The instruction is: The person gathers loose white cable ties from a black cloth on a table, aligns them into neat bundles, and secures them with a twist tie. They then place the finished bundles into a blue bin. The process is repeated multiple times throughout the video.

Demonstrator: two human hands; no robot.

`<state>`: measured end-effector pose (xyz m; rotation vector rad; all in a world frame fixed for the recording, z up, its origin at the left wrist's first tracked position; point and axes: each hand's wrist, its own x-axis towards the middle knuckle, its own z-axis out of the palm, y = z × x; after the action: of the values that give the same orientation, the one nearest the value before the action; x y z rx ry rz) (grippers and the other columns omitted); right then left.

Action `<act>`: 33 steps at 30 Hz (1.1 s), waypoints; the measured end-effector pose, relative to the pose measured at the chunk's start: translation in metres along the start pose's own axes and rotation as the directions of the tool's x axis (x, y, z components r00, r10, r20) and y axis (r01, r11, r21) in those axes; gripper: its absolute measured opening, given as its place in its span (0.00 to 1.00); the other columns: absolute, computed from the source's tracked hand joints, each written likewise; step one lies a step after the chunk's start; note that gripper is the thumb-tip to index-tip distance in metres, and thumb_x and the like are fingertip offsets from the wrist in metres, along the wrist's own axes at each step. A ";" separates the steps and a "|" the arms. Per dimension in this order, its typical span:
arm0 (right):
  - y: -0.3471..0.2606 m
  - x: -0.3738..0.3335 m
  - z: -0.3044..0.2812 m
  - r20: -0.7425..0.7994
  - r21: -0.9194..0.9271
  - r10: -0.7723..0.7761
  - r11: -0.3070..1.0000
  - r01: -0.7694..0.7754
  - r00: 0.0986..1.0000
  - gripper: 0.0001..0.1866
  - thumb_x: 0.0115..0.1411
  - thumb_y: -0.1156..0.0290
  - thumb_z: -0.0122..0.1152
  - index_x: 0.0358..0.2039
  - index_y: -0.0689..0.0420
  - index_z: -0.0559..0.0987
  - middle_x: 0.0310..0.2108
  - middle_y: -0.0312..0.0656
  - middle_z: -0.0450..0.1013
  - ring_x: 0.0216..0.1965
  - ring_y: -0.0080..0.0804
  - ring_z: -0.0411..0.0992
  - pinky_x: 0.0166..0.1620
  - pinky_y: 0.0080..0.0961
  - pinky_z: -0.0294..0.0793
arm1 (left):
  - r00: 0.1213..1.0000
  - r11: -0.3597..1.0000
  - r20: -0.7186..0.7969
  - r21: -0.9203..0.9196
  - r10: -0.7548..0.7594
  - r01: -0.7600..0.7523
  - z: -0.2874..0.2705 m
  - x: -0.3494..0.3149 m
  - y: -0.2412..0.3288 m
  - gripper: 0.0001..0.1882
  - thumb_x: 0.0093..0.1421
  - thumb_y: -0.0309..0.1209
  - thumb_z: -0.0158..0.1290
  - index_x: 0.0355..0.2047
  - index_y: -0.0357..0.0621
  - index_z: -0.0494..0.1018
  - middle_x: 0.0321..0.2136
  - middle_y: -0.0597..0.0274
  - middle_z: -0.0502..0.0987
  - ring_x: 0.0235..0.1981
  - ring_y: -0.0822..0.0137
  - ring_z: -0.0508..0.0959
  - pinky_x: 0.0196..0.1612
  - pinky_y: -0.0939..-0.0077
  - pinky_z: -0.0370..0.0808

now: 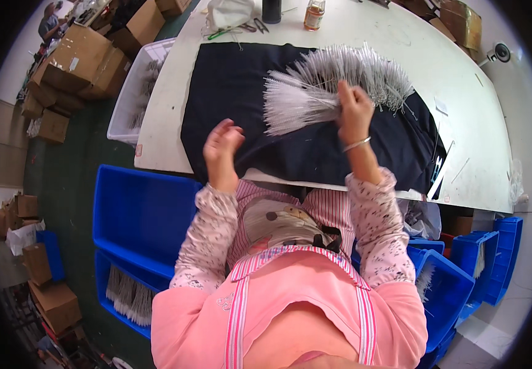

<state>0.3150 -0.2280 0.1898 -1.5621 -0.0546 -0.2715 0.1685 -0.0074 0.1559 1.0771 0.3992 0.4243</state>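
Note:
My right hand (354, 112) is closed around a bundle of thin white bristly sticks (296, 101), holding it above a black cloth (241, 92) spread on the white table (463, 111). A larger fan-shaped pile of the same sticks (364, 71) lies on the cloth just behind that hand. My left hand (221, 147) hovers over the cloth's near left part, fingers curled loosely, holding nothing that I can see. A bangle sits on my right wrist.
Blue plastic bins (136, 215) stand at my left, one holding more sticks (129, 295); more blue bins (463, 277) at my right. A white crate (132, 92) sits beside the table. A bottle (314, 15), scissors and a dark cup stand at the far edge. Cardboard boxes (81, 58) pile up left.

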 end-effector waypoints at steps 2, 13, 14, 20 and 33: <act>0.012 -0.034 0.014 0.034 0.349 0.444 0.834 -0.427 0.895 0.13 0.59 0.61 0.58 0.21 0.54 0.72 0.15 0.29 0.62 0.11 0.20 0.58 0.13 0.21 0.53 | 0.979 0.993 0.197 0.110 -0.061 0.040 0.026 -0.029 -0.009 0.21 0.57 0.32 0.54 0.49 0.36 0.68 0.41 0.61 0.74 0.42 0.68 0.74 0.49 0.74 0.70; 0.037 -0.140 0.041 0.104 0.114 0.339 0.930 -0.350 0.935 0.08 0.58 0.68 0.54 0.28 0.58 0.78 0.31 0.43 0.75 0.31 0.40 0.72 0.37 0.29 0.71 | 0.969 0.977 0.203 0.186 -0.140 0.102 0.061 -0.043 -0.039 0.16 0.58 0.34 0.57 0.41 0.33 0.74 0.38 0.59 0.77 0.37 0.74 0.75 0.42 0.78 0.72; 0.035 -0.136 0.037 0.117 -0.146 -0.045 0.987 0.062 0.992 0.07 0.56 0.68 0.56 0.27 0.58 0.78 0.31 0.43 0.74 0.33 0.41 0.72 0.37 0.29 0.71 | 0.964 0.974 0.192 0.165 -0.184 0.153 0.057 -0.041 -0.028 0.15 0.58 0.33 0.56 0.41 0.33 0.74 0.39 0.57 0.77 0.39 0.72 0.75 0.43 0.78 0.73; 0.054 -0.145 0.014 0.757 -0.377 -0.271 0.561 0.737 0.594 0.25 0.46 0.57 0.66 0.43 0.55 0.74 0.51 0.43 0.66 0.54 0.46 0.61 0.56 0.46 0.58 | 0.975 0.961 0.103 0.218 -0.196 0.170 0.016 -0.021 0.013 0.12 0.59 0.33 0.55 0.38 0.40 0.70 0.24 0.64 0.73 0.23 0.74 0.74 0.20 0.82 0.71; 0.046 -0.141 -0.005 0.570 -0.298 -0.352 0.754 0.586 0.742 0.15 0.44 0.60 0.69 0.29 0.56 0.79 0.32 0.37 0.75 0.34 0.33 0.71 0.39 0.29 0.66 | 0.843 0.898 0.317 0.088 -0.435 0.430 -0.011 -0.012 0.008 0.26 0.58 0.38 0.57 0.52 0.43 0.62 0.27 0.64 0.71 0.23 0.73 0.71 0.20 0.83 0.66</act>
<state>0.1873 -0.2147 0.1157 -2.0536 -0.8719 -0.3100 0.1521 -0.0020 0.1602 1.0122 0.3336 -0.1653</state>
